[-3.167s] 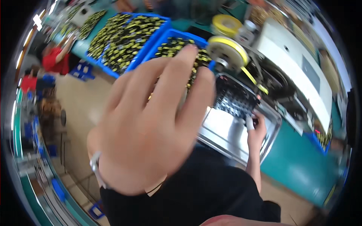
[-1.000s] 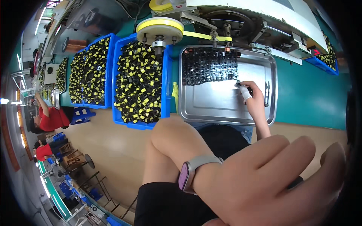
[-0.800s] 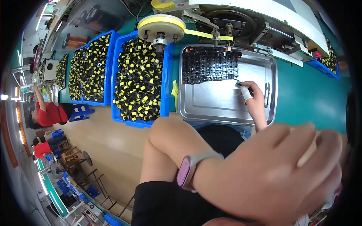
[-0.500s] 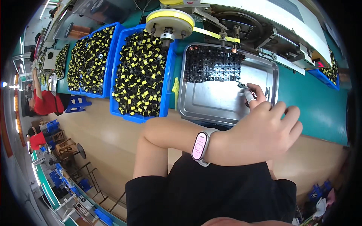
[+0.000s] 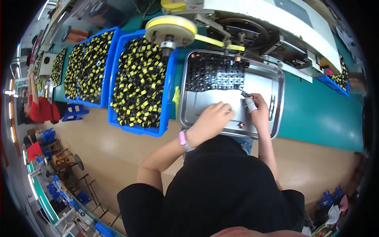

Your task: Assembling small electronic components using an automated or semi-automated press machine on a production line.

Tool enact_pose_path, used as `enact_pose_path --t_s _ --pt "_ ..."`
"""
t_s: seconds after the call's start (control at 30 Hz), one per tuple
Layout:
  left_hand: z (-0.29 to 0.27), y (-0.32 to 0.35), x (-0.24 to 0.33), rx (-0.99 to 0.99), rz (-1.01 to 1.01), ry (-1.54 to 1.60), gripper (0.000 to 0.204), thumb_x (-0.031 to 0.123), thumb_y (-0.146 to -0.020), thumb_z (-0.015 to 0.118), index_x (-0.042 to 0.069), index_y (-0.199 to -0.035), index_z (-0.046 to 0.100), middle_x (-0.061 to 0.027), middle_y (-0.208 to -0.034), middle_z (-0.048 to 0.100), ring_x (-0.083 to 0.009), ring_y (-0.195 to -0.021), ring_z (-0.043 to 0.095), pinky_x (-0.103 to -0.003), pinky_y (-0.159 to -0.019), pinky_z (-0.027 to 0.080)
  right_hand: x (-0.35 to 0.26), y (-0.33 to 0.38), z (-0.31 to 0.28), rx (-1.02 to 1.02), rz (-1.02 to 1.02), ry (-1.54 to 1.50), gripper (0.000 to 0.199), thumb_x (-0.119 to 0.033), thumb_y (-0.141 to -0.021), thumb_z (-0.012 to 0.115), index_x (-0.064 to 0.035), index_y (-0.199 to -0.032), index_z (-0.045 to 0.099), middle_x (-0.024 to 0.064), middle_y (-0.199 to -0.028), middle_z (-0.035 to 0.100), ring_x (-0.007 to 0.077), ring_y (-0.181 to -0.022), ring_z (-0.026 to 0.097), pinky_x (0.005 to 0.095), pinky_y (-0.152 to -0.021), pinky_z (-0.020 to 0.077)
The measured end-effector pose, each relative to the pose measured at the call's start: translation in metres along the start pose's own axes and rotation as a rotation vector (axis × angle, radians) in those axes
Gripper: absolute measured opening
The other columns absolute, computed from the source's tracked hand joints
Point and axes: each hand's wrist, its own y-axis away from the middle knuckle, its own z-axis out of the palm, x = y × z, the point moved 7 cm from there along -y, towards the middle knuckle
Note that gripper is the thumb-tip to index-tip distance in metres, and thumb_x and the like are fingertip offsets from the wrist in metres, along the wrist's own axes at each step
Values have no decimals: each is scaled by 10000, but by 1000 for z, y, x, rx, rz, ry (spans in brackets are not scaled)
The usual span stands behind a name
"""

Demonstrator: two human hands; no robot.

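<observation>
Both my hands are over a metal tray. My right hand, a pale grey cover on one finger, pinches a small black part at the near right corner of a block of small black parts packed in rows. To its left, my left hand hovers over the tray's near side, fingers loosely bent and apart; nothing shows in them. Close to the near rim lies a loose dark part with copper colour. A slim dark tool rests along the tray's right side.
Blue bins full of black-and-yellow parts stand left of the tray. Behind it is a machine with a yellow tape reel overhanging the table. A yellow strip lies between bin and tray. A co-worker in red is far left.
My left hand has moved left and away from in front of my right hand, uncovering the tray's near side and the loose copper-coloured part. My right hand stays by the block's corner.
</observation>
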Motion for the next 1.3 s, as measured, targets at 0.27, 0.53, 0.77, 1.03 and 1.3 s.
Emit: enact_pose_path --t_s 0.27,0.53,0.77,1.03,1.3 --pt "10 56 -48 257 -310 25 337 -96 -641 529 55 -928 618 -70 -1034 578 -283 -974 539 -389 -836 442 -4 0 -11 20 47 109 248 -166 -922 586 25 -1069 644 107 -789 673 151 -711 597 268 -677 468" --pt "8 51 -50 279 -351 78 283 -80 -670 533 58 -899 625 -68 -990 593 -291 -968 542 -394 -823 452 10 2 -15 107 87 -129 195 -136 -941 545 21 -1051 580 97 -766 670 117 -640 583 248 -599 461" --pt "0 48 -67 328 -657 552 164 -3 -862 547 17 -1005 625 -88 -983 625 -198 -900 617 -290 -795 470 23 2 -20 68 100 -262 143 -153 -964 504 -29 -1003 564 74 -759 672 75 -538 556 201 -459 365" --pt "-16 18 -71 425 -681 629 167 29 -910 532 19 -1069 581 -51 -983 633 -120 -883 594 -243 -763 458 22 4 -27 101 106 -274 137 -141 -961 499 -25 -995 562 73 -785 673 82 -551 568 198 -466 364" --pt "-30 -8 -86 593 -602 729 221 35 -908 551 -4 -1125 538 -102 -1066 630 -151 -969 594 -257 -805 461 24 4 -31 114 106 -280 155 -149 -969 483 -14 -976 558 76 -761 665 88 -547 569 205 -464 366"
